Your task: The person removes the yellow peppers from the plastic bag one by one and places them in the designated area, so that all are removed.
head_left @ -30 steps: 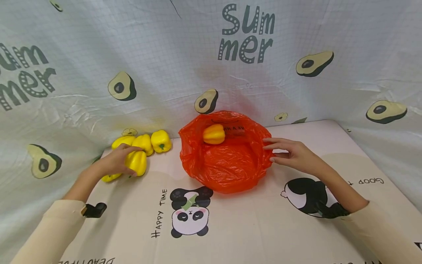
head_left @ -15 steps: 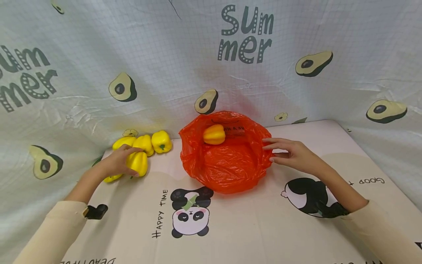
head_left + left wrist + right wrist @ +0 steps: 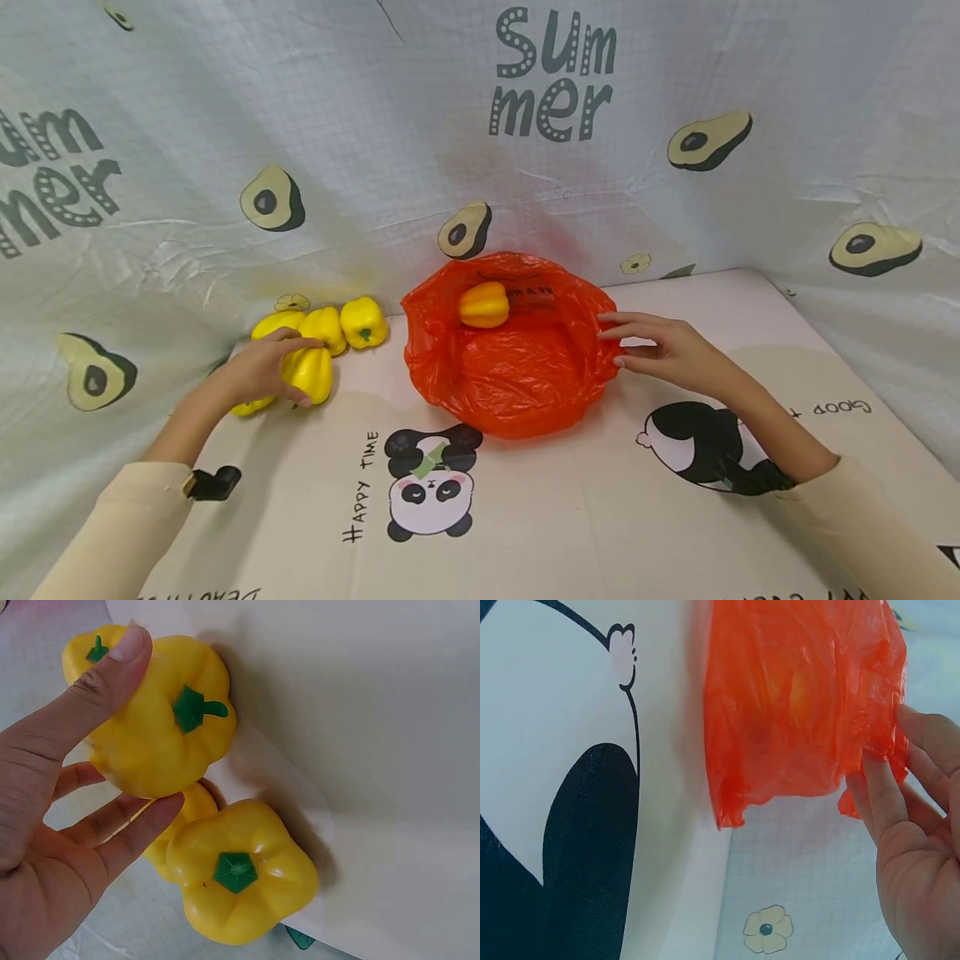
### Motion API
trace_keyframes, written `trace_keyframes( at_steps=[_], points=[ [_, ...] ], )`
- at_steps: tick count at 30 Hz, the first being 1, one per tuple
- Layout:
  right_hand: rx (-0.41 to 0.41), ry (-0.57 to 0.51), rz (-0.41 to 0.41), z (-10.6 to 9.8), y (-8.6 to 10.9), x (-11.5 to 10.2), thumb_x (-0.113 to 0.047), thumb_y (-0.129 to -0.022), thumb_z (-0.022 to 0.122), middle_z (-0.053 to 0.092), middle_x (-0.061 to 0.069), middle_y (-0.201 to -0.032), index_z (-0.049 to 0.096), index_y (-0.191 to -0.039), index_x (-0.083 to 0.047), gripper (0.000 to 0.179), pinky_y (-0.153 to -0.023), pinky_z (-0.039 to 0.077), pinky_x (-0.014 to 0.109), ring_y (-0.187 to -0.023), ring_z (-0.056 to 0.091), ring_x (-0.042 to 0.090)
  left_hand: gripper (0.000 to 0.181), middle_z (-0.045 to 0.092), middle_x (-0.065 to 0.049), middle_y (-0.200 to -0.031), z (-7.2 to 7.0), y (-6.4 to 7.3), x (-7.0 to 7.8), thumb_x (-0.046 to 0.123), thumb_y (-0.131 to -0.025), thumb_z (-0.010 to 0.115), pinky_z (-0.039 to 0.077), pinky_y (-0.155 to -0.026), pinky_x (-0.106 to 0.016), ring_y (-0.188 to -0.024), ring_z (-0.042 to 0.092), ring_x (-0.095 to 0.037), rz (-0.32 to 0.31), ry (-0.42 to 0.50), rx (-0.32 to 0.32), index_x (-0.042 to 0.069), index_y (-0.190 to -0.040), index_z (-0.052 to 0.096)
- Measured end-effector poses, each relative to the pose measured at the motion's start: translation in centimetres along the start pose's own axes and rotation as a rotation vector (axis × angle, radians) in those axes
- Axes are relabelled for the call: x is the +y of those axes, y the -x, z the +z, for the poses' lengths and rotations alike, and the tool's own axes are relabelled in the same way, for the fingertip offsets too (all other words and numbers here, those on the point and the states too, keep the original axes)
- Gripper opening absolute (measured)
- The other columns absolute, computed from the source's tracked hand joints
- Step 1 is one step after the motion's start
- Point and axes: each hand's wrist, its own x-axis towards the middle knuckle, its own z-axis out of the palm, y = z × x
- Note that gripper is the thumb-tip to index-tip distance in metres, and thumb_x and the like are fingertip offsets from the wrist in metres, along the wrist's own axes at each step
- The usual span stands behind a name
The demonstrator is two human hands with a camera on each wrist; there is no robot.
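My left hand [image 3: 262, 367] holds a yellow bell pepper [image 3: 161, 712] with a green stem, thumb across its upper side and fingertips beneath. More yellow bell peppers lie close around it; one pepper [image 3: 244, 874] sits just below it in the left wrist view, another [image 3: 364, 322] at the right end of the group. An open red plastic bag [image 3: 525, 379] stands mid-table, with an orange-yellow bell pepper [image 3: 484, 305] inside at the back left. At the bag's right rim, my right hand [image 3: 667, 354] pinches the thin plastic between thumb and fingers, some fingertips partly hidden by it.
The pale table cover [image 3: 540, 517] has printed pandas and lettering. A white curtain [image 3: 360, 133] printed with avocados rises right behind the bag and peppers, and also along the left side.
The view has shifted very slightly. Both hands, the peppers and the bag stay practically where they were, with the left hand still around the same bell pepper.
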Motion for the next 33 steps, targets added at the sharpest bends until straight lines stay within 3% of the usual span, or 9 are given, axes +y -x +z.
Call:
trace_keyframes(
  at_steps=[6, 12, 16, 23, 28, 33],
  points=[
    [-0.003, -0.001, 0.016, 0.0, -0.1, -0.1, -0.002, -0.091, 0.074, 0.055, 0.014, -0.147, 0.068, -0.131, -0.010, 0.041, -0.091, 0.056, 0.036, -0.135, 0.049, 0.039, 0.085, 0.047, -0.034, -0.138, -0.2, -0.1, 0.4, 0.038, -0.068, 0.095, 0.044, -0.097, -0.071, -0.114, 0.055, -0.053, -0.025, -0.028, -0.034, 0.006, -0.139, 0.060],
    [-0.003, -0.001, 0.011, 0.0, -0.2, -0.1, -0.002, -0.090, 0.074, 0.055, 0.015, -0.147, 0.068, -0.130, -0.009, 0.041, -0.091, 0.056, 0.033, -0.135, 0.049, 0.039, 0.085, 0.041, -0.039, -0.136, -0.7, 0.1, 0.6, 0.032, -0.073, 0.092, 0.048, -0.091, -0.069, -0.104, 0.058, -0.050, -0.082, -0.054, -0.080, 0.000, -0.142, 0.053],
    [-0.002, -0.009, 0.006, -0.1, -0.2, -0.2, -0.002, -0.090, 0.074, 0.055, 0.015, -0.146, 0.068, -0.129, -0.008, 0.040, -0.091, 0.056, 0.029, -0.135, 0.049, 0.038, 0.086, 0.037, -0.040, -0.141, -0.7, 0.2, 0.6, 0.029, -0.078, 0.089, 0.044, -0.096, -0.072, -0.113, 0.053, -0.055, -0.106, -0.025, -0.106, -0.001, -0.146, 0.046],
    [-0.005, -0.007, 0.015, 0.0, -0.4, -0.2, -0.002, -0.090, 0.075, 0.055, 0.016, -0.146, 0.068, -0.129, -0.006, 0.041, -0.090, 0.056, 0.029, -0.133, 0.051, 0.037, 0.084, 0.037, -0.038, -0.146, -0.4, 0.6, 1.0, 0.027, -0.081, 0.086, 0.030, -0.106, -0.076, -0.129, 0.037, -0.062, -0.034, 0.014, -0.100, -0.006, -0.146, 0.043],
    [-0.009, -0.001, 0.021, 0.0, -0.5, -0.2, -0.002, -0.090, 0.075, 0.055, 0.015, -0.146, 0.068, -0.130, -0.007, 0.041, -0.091, 0.056, 0.033, -0.133, 0.051, 0.037, 0.080, 0.029, -0.033, -0.154, -0.8, 0.7, 2.4, 0.028, -0.087, 0.081, 0.023, -0.108, -0.077, -0.135, 0.028, -0.062, -0.011, 0.041, -0.074, -0.003, -0.149, 0.041],
    [-0.008, 0.015, 0.010, -0.1, -0.5, -0.3, -0.003, -0.090, 0.075, 0.056, 0.015, -0.146, 0.068, -0.130, -0.008, 0.041, -0.091, 0.056, 0.036, -0.134, 0.050, 0.038, 0.067, 0.032, -0.030, -0.155, -1.5, 0.4, 5.6, 0.020, -0.093, 0.073, 0.025, -0.111, -0.073, -0.137, 0.030, -0.057, 0.039, 0.067, 0.009, -0.001, -0.149, 0.044]
  ],
)
